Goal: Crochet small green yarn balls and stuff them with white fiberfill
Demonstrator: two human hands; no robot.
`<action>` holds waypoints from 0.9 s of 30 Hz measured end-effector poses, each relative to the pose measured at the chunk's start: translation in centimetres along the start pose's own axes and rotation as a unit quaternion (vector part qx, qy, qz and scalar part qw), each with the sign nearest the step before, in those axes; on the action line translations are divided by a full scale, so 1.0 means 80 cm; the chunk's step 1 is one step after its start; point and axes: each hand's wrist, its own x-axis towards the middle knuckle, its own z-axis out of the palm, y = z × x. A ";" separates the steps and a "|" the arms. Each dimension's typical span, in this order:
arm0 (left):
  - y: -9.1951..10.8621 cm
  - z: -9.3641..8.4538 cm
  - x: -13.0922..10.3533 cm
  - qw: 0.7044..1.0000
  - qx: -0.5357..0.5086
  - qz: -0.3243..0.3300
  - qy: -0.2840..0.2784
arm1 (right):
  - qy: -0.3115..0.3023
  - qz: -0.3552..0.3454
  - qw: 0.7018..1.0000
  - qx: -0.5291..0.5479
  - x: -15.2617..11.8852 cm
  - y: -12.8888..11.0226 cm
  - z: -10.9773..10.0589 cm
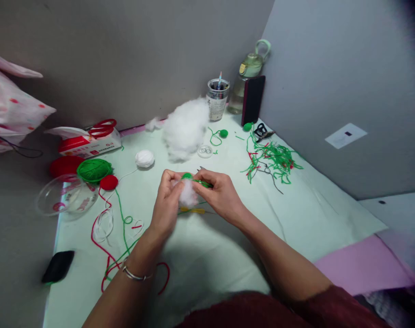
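Note:
My left hand (166,196) is closed, fingers pinching a small green crocheted piece (187,176). A tuft of white stuffing (188,195) sticks out below it, against the left thumb. My right hand (219,189) is closed too, its fingertips at the right side of the green piece, with more green under the thumb. Dark pointed metal tips (202,168) show just beyond the right fingers; whether they are held is unclear. Under the hands lies a yellow-handled tool (193,210), partly hidden, perhaps a crochet hook. Behind the hands sits a big heap of white stuffing (187,130).
Left: white yarn ball (144,159), green yarn ball (94,171), red ball (108,182), clear plastic tub (67,200), tissue box (91,145) with red scissors (103,128). Right: green yarn scraps (275,159), black scissors (262,132). Behind: pen cup (217,102), phone (253,100), bottle (237,93).

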 end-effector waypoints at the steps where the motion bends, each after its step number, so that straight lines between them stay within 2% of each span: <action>1: 0.001 -0.001 0.000 1.000 0.004 0.002 -0.007 | 0.011 0.008 1.000 0.008 0.000 0.001 0.000; 4: 0.008 -0.006 0.000 0.999 0.024 0.004 -0.045 | 0.030 0.015 0.999 0.021 0.001 0.001 -0.003; 7: 0.013 -0.012 0.004 0.995 0.065 0.018 -0.068 | 0.021 0.004 1.000 0.010 0.000 -0.004 -0.007; 12: 0.006 -0.012 0.010 0.994 0.090 0.061 -0.012 | -0.073 -0.023 0.997 0.013 -0.009 -0.018 -0.006; 14: 0.000 -0.009 0.011 0.992 0.088 0.083 0.016 | -0.091 -0.033 0.995 0.027 -0.011 -0.020 -0.004; 17: -0.006 -0.007 0.011 0.993 0.075 0.089 0.034 | -0.069 -0.040 0.996 0.038 -0.009 -0.017 -0.005; 21: -0.009 -0.010 0.012 0.997 0.045 0.059 0.019 | 0.036 -0.106 0.994 0.007 -0.001 -0.013 -0.018; 22: -0.009 -0.011 0.012 0.998 0.038 0.053 0.016 | 0.047 -0.118 0.991 0.035 0.000 -0.013 -0.021; 24: -0.009 -0.012 0.012 0.998 0.027 0.045 0.016 | 0.023 -0.113 0.981 0.156 0.001 -0.015 -0.025; 27: -0.005 -0.009 0.010 0.999 0.015 0.035 0.023 | -0.039 -0.041 0.945 0.322 0.001 -0.018 -0.025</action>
